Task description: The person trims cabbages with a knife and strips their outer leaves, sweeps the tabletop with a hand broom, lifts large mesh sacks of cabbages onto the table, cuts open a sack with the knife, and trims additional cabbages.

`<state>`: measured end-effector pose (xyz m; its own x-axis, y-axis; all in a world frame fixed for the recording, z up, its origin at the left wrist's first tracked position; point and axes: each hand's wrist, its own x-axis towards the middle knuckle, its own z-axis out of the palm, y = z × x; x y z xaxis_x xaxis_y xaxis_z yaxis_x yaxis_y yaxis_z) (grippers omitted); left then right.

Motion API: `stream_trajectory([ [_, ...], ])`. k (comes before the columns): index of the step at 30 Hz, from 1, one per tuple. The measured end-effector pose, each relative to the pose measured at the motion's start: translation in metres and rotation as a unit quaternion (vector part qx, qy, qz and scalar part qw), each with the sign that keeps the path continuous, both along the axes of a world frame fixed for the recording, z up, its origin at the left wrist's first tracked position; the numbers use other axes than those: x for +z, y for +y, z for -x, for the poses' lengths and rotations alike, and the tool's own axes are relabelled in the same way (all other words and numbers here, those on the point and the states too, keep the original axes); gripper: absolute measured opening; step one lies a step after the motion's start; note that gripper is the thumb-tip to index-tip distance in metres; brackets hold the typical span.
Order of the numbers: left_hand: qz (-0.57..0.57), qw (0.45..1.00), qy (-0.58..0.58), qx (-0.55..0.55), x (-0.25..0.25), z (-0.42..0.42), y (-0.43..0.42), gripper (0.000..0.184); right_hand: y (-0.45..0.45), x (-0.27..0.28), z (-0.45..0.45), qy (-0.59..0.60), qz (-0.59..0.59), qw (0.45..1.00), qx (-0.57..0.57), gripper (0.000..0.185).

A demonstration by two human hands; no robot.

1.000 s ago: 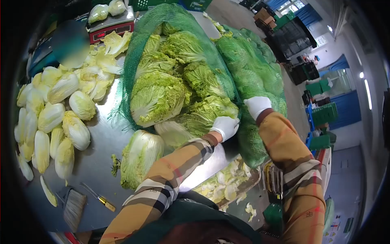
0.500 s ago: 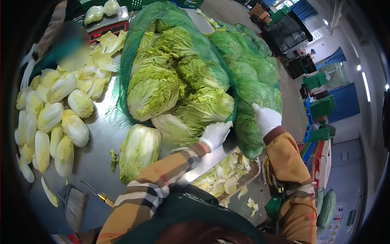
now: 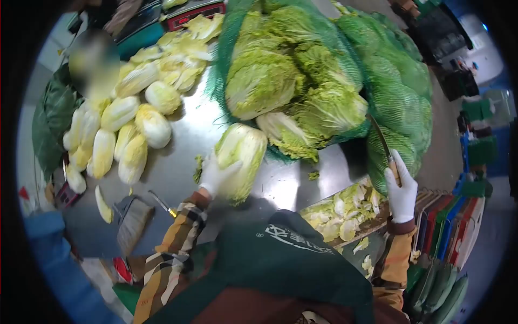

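At the right side of the surface [image 3: 186, 137], the right grip [image 3: 402, 190], in a white glove, is closed round the wooden handle of a knife [image 3: 383, 141]. Its curved blade points up and away, the tip near the mouth of a green net bag [image 3: 222, 67]; whether it touches the mesh cannot be told. The left grip [image 3: 217, 174], also gloved and slightly blurred, lies open against the left side of a leafy cabbage [image 3: 245, 154], which rests on its side on the metal, outside the bag and just in front of it. A dark green scrap [image 3: 198, 168] lies just beside that glove.

Beyond this cabbage, several more with green leaves fill the opened bag. Another net sack [image 3: 398, 102], bulging, stands to its right. Nearer the person, below the knife, trimmed leaves [image 3: 343, 215] lie heaped. Over to the left, a pile of stripped, yellow-white cabbages [image 3: 154, 127] spreads out, with loose yellow leaves [image 3: 186, 51] behind and a red scale [image 3: 195, 16] at the far edge. A brush [image 3: 134, 222] and a thin yellow-handled tool [image 3: 171, 211] lie at the near left.
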<state>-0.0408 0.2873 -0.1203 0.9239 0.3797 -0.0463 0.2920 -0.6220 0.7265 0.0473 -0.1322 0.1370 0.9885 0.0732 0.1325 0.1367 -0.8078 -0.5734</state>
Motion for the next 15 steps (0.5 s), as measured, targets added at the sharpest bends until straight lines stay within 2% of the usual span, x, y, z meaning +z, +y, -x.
stream_trajectory([
  [1, -0.005, 1.000, 0.018, 0.014, 0.011, 0.005, -0.009, 0.082, 0.016, -0.007, 0.006, 0.002, -0.060, 0.998, 0.014, 0.050],
  [2, -0.093, 0.995, 0.009, 0.039, 0.022, 0.008, -0.025, 0.084, 0.034, -0.015, 0.011, 0.065, -0.154, 0.986, 0.012, 0.049],
  [3, -0.181, 0.981, 0.004, 0.063, 0.034, 0.012, -0.044, 0.087, 0.047, -0.026, 0.016, 0.182, -0.238, 0.954, 0.002, 0.050],
  [5, -0.096, 0.995, -0.030, 0.017, 0.070, 0.016, -0.081, 0.089, 0.088, -0.047, 0.027, 0.222, -0.240, 0.942, 0.074, 0.050],
  [7, 0.130, 0.979, -0.141, -0.070, 0.094, 0.024, -0.110, 0.079, 0.126, -0.094, 0.042, 0.119, -0.198, 0.951, 0.206, 0.049],
  [8, 0.311, 0.936, -0.146, -0.081, 0.105, 0.027, -0.117, 0.071, 0.151, -0.099, 0.054, 0.079, -0.192, 0.942, 0.263, 0.052],
  [9, 0.481, 0.859, -0.153, -0.091, 0.116, 0.031, -0.121, 0.062, 0.174, -0.102, 0.065, 0.037, -0.186, 0.929, 0.319, 0.054],
  [10, 0.657, 0.746, -0.104, 0.011, 0.131, 0.037, -0.126, 0.055, 0.190, -0.104, 0.074, 0.048, -0.155, 0.921, 0.354, 0.058],
  [11, 0.707, 0.691, -0.142, 0.051, 0.128, 0.046, -0.119, 0.053, 0.201, -0.106, 0.081, 0.057, -0.124, 0.912, 0.387, 0.063],
  [12, 0.646, 0.739, -0.151, 0.113, 0.132, 0.056, -0.106, 0.050, 0.204, -0.131, 0.085, 0.079, -0.156, 0.886, 0.428, 0.068],
  [13, 0.581, 0.780, -0.157, 0.173, 0.135, 0.068, -0.091, 0.048, 0.212, -0.120, 0.090, 0.104, -0.148, 0.882, 0.435, 0.067],
  [14, 0.603, 0.728, -0.220, 0.241, 0.119, 0.081, -0.078, 0.037, 0.218, -0.105, 0.094, 0.130, -0.137, 0.877, 0.442, 0.067],
  [15, 0.569, 0.723, -0.251, 0.299, 0.112, 0.098, -0.059, 0.027, 0.223, -0.095, 0.099, 0.155, -0.126, 0.872, 0.447, 0.067],
])
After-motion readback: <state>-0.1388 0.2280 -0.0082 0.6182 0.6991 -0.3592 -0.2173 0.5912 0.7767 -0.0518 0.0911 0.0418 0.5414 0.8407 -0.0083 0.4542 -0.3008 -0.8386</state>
